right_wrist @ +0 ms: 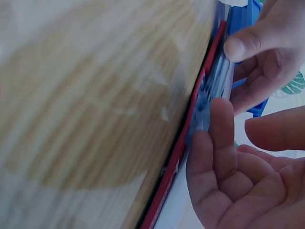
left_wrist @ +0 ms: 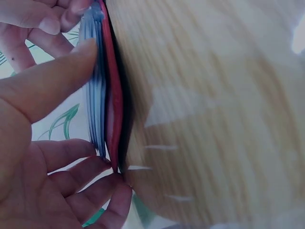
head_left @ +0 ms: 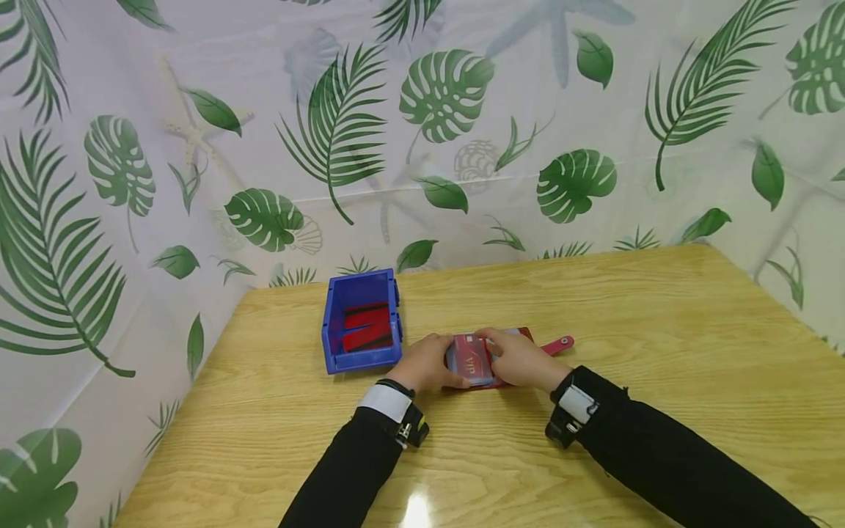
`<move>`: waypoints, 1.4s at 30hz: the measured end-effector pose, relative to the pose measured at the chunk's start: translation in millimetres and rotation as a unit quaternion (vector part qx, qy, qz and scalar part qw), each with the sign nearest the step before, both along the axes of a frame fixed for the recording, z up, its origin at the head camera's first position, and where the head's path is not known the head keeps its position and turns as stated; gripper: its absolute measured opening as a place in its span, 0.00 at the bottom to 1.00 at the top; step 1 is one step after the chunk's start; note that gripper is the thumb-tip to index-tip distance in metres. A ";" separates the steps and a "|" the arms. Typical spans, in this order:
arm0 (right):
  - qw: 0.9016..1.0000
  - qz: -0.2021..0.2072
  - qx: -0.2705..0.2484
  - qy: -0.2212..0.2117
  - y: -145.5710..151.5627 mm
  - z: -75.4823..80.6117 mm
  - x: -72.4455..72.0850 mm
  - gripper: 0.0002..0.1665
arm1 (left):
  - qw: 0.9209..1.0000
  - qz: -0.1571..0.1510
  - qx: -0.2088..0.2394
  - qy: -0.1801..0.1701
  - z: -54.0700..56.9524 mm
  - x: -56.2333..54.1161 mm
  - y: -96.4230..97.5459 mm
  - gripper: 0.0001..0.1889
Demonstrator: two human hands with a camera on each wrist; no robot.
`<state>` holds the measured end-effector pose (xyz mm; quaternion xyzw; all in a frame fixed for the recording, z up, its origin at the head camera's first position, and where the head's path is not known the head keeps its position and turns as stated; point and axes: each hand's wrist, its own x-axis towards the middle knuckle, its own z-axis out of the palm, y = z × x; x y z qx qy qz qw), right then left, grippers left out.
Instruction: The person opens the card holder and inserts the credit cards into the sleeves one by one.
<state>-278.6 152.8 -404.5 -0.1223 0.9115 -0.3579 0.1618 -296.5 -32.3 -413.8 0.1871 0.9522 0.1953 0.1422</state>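
A red card holder lies spread on the table, with a stack of clear plastic sleeves and a red card marked VIP on top. My left hand grips the stack's left side, its thumb on the sleeve edges and the other fingers bent at the end of the holder. From the right, my right hand has its bent fingers at the sleeves' edge; one fingertip rests by the card's upper right corner. A red strap with a metal snap sticks out beyond the right hand.
Behind and left of my left hand stands a blue plastic bin holding red and black flat items. A leaf-patterned cloth hangs along the back and sides of the wood-grain table.
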 end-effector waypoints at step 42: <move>0.990 -0.023 0.133 0.036 56.4 -11.9 -11.6 0.35 | 0.878 0.248 0.383 -0.147 -4.2 6.0 6.1 0.30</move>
